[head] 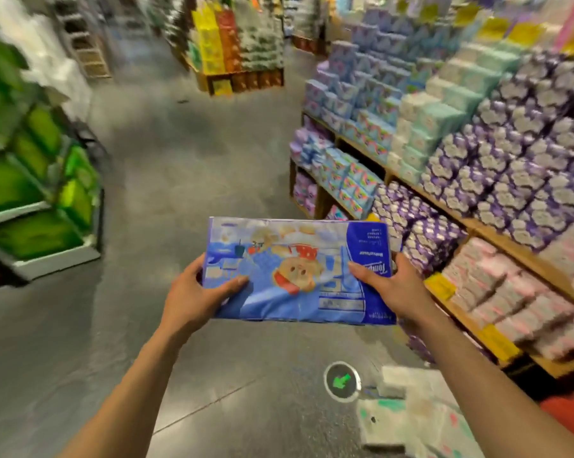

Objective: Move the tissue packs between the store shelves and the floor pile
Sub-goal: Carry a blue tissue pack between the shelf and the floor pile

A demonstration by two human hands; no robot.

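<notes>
I hold a blue tissue pack with a cartoon picture flat in front of me, above the aisle floor. My left hand grips its left end, thumb on top. My right hand grips its right end, thumb on the dark blue strip. The wooden store shelves on the right carry purple, pink, teal and blue tissue packs in stepped rows. White and pale green packs lie on the floor at lower right, below my right forearm.
A grey aisle floor runs ahead. Green-packed shelving stands on the left, and a yellow and orange display at the far end. A round floor sticker with a green arrow lies near the floor packs.
</notes>
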